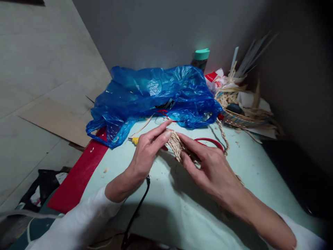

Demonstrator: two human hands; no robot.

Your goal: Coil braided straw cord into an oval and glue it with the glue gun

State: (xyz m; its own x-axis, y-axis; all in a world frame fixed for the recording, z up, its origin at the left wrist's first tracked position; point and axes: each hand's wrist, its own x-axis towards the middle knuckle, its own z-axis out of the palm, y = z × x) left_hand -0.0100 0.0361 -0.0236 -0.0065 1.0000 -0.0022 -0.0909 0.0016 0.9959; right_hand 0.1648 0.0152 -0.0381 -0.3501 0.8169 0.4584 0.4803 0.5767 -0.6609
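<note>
Between my two hands, above the pale green tabletop, is a small piece of braided straw. My left hand pinches its upper left end, thumb on top. My right hand grips its right side, the thumb below and the fingers partly behind it. Part of the braid is hidden by my fingers. Behind my right hand shows a red loop, which looks like a scissors handle. A yellow-tipped tool lies just beyond my left hand, mostly covered by it.
A crumpled blue plastic bag spreads across the back. Behind it stands a bottle with a teal cap. At back right sits a woven basket of straw scraps, a braided cord beside it. A black flat object lies right; a black cable hangs in front.
</note>
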